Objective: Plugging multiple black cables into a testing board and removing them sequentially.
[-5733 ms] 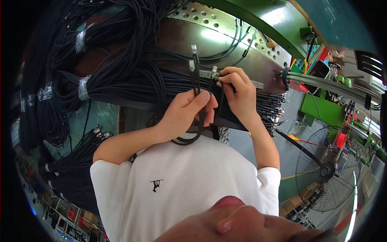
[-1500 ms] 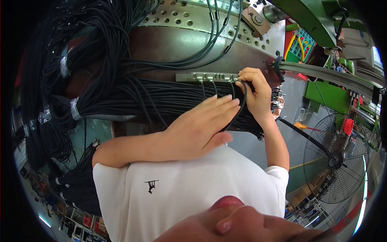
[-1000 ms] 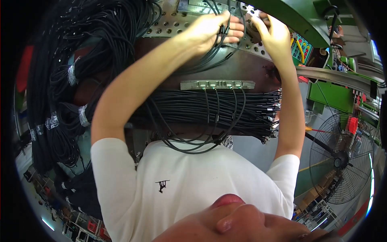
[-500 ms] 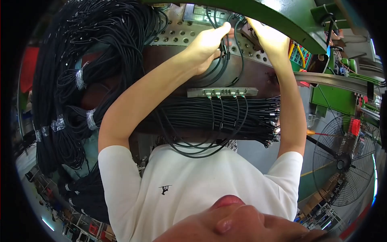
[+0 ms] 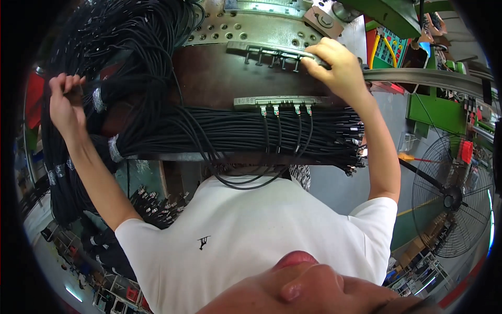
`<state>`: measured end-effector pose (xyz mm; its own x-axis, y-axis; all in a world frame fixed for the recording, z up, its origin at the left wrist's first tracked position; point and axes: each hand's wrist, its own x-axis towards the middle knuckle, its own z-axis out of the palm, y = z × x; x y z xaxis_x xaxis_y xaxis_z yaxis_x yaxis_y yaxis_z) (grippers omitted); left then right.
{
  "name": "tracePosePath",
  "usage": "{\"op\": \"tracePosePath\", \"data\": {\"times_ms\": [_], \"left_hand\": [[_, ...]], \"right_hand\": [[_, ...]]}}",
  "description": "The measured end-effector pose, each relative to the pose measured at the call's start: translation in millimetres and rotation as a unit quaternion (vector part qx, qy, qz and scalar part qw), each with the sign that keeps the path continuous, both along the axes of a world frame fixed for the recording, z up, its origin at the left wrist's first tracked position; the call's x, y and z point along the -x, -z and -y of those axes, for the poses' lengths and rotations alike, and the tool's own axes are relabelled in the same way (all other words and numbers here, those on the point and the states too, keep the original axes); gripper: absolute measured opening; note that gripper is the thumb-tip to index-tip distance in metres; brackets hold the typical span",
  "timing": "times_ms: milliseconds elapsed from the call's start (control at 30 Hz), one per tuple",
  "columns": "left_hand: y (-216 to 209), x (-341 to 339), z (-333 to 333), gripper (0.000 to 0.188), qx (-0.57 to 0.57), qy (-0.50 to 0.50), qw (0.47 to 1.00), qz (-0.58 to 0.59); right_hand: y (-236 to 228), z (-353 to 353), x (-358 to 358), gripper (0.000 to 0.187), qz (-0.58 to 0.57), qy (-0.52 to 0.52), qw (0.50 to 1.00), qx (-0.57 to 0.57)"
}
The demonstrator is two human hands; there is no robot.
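Fixture bars point(image 5: 277, 100), two, one clamped in right hand point(image 5: 339, 68), one bearing four plugs point(image 5: 276, 111), left hand point(image 5: 68, 107), grip unclear

Glare on perforated plate point(image 5: 272, 30) — corners black (fisheye bend).

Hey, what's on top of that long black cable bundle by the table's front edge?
Four black cables, ending at the nearer metal bar, cross over the bundle. The brown tabletop directly beneath the bundle is covered.
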<state>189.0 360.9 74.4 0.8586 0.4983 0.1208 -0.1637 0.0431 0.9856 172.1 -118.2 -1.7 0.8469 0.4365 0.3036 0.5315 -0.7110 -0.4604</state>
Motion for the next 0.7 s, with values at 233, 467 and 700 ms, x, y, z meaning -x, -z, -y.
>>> {"op": "tracePosePath", "data": {"times_ms": [233,467,700], "left_hand": [[38,48,52,0.037,-0.407,0.122,0.881,-0.209],[78,74,198,0.022,-0.58,0.372,0.719,0.091],[91,58,198,0.021,-0.434,0.402,0.802,0.086]], "right_hand": [[-8,-14,68,0.025,0.046,0.074,0.992,0.091],[1,-19,93,0.015,-0.029,0.082,0.994,0.066],[7,-20,61,0.012,-0.099,-0.021,0.99,-0.094]]}}
